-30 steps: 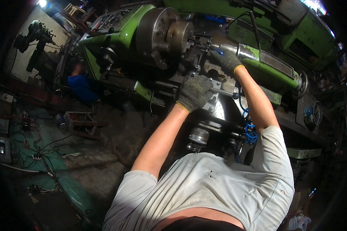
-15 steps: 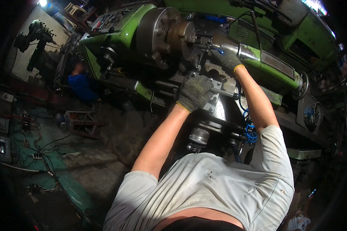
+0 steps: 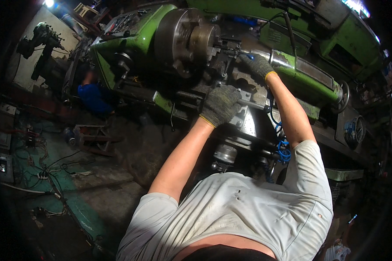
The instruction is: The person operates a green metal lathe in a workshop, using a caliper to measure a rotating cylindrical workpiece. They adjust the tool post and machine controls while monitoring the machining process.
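Observation:
My left hand (image 3: 221, 104), in a dark grey knit glove with a yellow cuff, is closed over a part at the front of the lathe carriage; its fingers hide what it grips. Beside it a metal lever (image 3: 253, 105) ends in a black knob. Farther right and up, my gloved right hand (image 3: 258, 67) closes around a small blue tool (image 3: 250, 56), apparently an air blow gun. A blue coiled hose (image 3: 284, 153) runs up toward that hand. Left of it, a brownish round metal workpiece (image 3: 204, 42) sits in the big chuck (image 3: 172, 38), close to the tool holder (image 3: 228, 48).
The green headstock (image 3: 146, 37) stands left and the green tailstock (image 3: 287, 61) right, with a handwheel (image 3: 345, 95). A person in a blue top (image 3: 93, 98) is low at the left. Cables (image 3: 52, 182) lie over the green floor (image 3: 74, 209).
Both hands stay almost where they were. The bright metal at the workpiece's right face looks different and sits slightly lower. The view has shifted very slightly.

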`<state>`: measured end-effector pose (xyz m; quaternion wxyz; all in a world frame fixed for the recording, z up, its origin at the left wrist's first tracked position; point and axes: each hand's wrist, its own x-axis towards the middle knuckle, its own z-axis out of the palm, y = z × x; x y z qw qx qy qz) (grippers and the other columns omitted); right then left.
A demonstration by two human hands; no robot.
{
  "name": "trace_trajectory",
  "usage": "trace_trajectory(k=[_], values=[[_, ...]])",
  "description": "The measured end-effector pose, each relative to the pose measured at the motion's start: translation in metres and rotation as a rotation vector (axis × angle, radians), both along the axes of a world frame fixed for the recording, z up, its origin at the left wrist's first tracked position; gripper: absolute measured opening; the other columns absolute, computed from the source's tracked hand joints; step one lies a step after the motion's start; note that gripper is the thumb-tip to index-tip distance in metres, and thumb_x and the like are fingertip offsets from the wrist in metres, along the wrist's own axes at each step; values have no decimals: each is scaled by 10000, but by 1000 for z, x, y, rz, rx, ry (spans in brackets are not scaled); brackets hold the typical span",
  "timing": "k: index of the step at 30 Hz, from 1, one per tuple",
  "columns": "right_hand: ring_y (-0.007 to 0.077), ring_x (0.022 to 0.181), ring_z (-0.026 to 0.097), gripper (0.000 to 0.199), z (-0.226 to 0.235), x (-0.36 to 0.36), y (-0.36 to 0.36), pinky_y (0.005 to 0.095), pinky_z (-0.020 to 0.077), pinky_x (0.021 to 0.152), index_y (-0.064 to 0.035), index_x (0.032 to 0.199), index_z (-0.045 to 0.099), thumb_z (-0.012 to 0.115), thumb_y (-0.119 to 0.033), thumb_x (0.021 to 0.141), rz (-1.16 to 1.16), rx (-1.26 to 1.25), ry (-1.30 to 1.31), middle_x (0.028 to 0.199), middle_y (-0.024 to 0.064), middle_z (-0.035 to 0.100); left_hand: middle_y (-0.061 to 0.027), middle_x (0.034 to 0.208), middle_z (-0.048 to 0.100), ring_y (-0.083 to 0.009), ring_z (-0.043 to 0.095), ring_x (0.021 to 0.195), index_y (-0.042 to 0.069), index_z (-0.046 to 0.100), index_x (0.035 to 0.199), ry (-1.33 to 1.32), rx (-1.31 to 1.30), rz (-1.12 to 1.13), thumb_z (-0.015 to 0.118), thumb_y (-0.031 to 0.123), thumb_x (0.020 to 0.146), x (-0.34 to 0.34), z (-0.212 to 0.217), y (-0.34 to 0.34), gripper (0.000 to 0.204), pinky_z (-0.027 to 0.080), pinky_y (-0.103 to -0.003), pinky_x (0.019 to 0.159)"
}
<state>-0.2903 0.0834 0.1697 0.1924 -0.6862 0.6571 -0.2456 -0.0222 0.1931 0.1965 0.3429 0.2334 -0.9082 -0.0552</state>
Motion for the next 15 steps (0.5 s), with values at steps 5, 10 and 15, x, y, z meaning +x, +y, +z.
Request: trace_trajectory(k=[5,10,15], values=[[333,992,711,597,-11,-6,-6,435,525,915,-83,1266,715,472,-582,1048,-12,-3,30,1116,172,754,-136,978,672,-325,653,962,84,705,957,-15,-22,-3,744,296,802,-2,0,-1,265,524,-455,892],[294,906,723,587,-18,-6,-10,415,560,831,-88,1257,717,471,-580,1052,-25,0,-23,1097,168,748,-195,1075,698,-406,666,1026,40,719,1073,-53,78,1,753,216,747,0,-3,-1,372,539,-508,927],[219,770,714,580,-24,-19,-11,369,581,686,-91,1237,724,461,-576,1057,60,-140,66,1036,148,744,-195,1074,695,-407,664,1026,44,717,1071,-47,64,-11,754,217,742,-4,-2,-1,373,538,-508,924]])
